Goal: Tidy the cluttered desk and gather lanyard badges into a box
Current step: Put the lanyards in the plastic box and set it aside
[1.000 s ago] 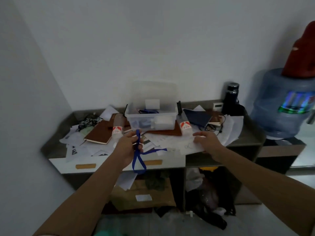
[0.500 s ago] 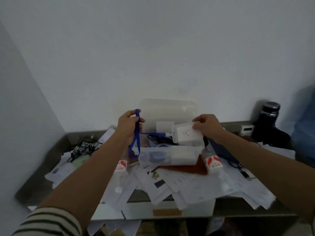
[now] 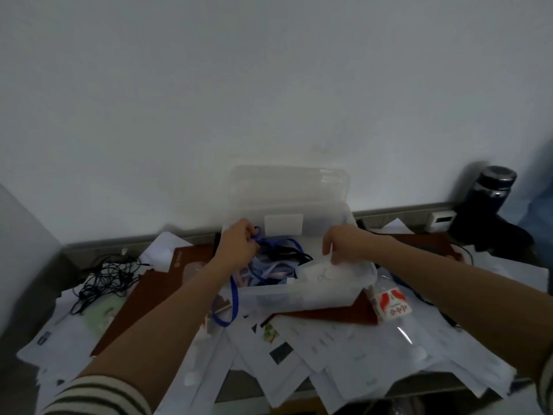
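A clear plastic box (image 3: 302, 296) stands open on the cluttered desk, its lid (image 3: 288, 187) leaning against the wall. Inside lie several tangled lanyards (image 3: 278, 266). My left hand (image 3: 238, 245) pinches a blue lanyard strap (image 3: 233, 298) over the box's left rim; a loop of it hangs outside down the box's front. My right hand (image 3: 348, 244) holds the clear badge holder (image 3: 326, 272) with a white card, low over the box's right half.
Loose papers (image 3: 344, 351) cover the desk front. A brown notebook (image 3: 155, 292) and a tangle of black cable (image 3: 107, 277) lie at left. A small bottle with a red label (image 3: 390, 304) lies right of the box, a dark flask (image 3: 493, 205) at far right.
Both hands carried the lanyard and badge from the desk's front edge up over the box and lowered them into it. My view has come closer to the desk.
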The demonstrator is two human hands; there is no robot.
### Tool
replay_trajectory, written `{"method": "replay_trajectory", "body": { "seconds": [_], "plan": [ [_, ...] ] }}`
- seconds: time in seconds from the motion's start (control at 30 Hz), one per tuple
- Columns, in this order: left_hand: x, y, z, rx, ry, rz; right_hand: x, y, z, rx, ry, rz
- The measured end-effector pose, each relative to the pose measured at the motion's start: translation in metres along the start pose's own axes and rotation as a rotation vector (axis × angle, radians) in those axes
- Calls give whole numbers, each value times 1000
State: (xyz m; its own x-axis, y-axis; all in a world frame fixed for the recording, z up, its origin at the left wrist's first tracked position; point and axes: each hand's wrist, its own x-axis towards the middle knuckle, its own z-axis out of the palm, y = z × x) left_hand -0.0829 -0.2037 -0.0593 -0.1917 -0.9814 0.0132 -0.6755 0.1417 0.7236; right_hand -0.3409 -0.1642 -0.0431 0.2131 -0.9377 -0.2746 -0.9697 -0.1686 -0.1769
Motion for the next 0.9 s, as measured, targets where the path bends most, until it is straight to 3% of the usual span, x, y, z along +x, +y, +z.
{"method": "replay_trajectory", "body": {
  "seconds": [0.07, 0.13, 0.23, 0.3, 0.4, 0.47, 0.53, 0.6, 0.67, 0.7, 0.8, 0.9],
  "plan": [
    [6, -1, 7, 160, -7, 77, 4, -1, 5, -195, -48, -37],
    [16, 6, 11, 177, 26, 58, 7, -3, 11, -342, -80, -60],
    [34, 25, 5, -307, 105, -182, 11, -1, 16, -402, -99, -82],
    [42, 39, -2, -648, 144, -328, 14, 6, 11, -311, -60, -96],
    [47, 43, -1, -849, 175, -395, 21, 21, -13, -93, 134, -99],
    [44, 32, 9, -634, 177, -385, 30, 34, -34, -17, 334, -87],
    [35, 13, 20, -254, 79, -270, 42, 46, -52, 63, 528, -71],
    [24, -3, 28, 78, -193, -171, 58, 53, -64, 116, 636, -56],
    [16, -11, 31, 325, -446, -106, 76, 55, -71, 111, 625, -36],
    [14, -11, 33, 387, -463, -79, 83, 54, -72, 110, 607, -25],
    [11, -5, 41, 390, -290, 26, 97, 53, -73, 112, 631, -2],
    [9, 10, 53, 308, -423, 64, 102, 54, -75, 31, 588, 8]
  ]
}}
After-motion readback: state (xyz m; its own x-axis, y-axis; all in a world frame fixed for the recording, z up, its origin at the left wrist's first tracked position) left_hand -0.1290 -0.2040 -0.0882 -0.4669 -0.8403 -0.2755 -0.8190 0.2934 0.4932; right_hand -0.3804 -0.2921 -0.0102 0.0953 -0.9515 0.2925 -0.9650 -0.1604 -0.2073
